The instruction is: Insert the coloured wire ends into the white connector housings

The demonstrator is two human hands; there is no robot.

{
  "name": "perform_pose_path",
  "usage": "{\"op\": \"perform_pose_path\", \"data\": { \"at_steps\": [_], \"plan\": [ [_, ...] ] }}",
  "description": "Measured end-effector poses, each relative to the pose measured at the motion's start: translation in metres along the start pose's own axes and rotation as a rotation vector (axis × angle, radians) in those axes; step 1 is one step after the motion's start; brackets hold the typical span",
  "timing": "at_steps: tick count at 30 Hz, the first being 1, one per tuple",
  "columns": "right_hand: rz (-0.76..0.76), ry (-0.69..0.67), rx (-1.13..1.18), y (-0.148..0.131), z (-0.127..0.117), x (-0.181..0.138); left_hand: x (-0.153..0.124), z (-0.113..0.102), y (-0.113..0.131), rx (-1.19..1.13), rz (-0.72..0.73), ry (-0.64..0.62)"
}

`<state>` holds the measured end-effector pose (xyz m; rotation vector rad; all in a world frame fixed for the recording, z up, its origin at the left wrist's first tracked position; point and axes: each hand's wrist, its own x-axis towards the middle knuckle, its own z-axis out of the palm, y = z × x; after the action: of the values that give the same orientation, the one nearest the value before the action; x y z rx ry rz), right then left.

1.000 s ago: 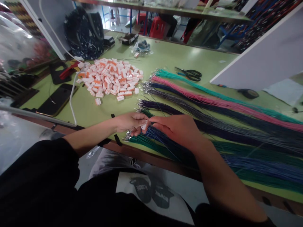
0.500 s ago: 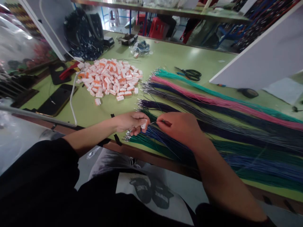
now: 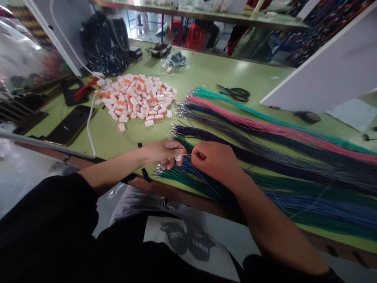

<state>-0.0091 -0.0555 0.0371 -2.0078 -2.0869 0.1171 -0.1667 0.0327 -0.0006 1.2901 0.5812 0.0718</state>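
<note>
My left hand [image 3: 163, 152] is closed around a small white connector [image 3: 178, 157], held just above the near edge of the green table [image 3: 206, 74]. My right hand [image 3: 216, 161] pinches a thin wire whose metal tip meets the connector. Both hands hover over the near ends of bundles of coloured wires [image 3: 265, 153]: teal, pink, grey, purple, green and blue, fanning out to the right. A heap of white and orange connectors [image 3: 137, 98] lies to the upper left of my hands.
Black scissors [image 3: 235, 93] lie beyond the wires. A phone [image 3: 70, 124] and a white cable [image 3: 90, 122] are at the left. A dark backpack [image 3: 104, 43], a small box [image 3: 159, 49] and a plastic bag [image 3: 175, 59] sit at the far side. A white board [image 3: 324, 67] leans at the right.
My right hand has slid left with its wire, bringing the wire tip up against the connector in my left hand. My left hand has stayed in place.
</note>
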Motion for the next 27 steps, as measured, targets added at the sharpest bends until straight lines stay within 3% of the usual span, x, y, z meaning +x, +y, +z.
{"op": "perform_pose_path", "data": {
  "at_steps": [18,27],
  "plan": [
    [-0.073,0.032,0.418,0.009,0.016,0.007,-0.003,0.004,0.001,-0.009,0.038,0.044],
    [-0.100,-0.041,0.360,0.005,0.021,0.006,-0.003,0.005,0.000,0.000,0.046,0.058]
  ]
}}
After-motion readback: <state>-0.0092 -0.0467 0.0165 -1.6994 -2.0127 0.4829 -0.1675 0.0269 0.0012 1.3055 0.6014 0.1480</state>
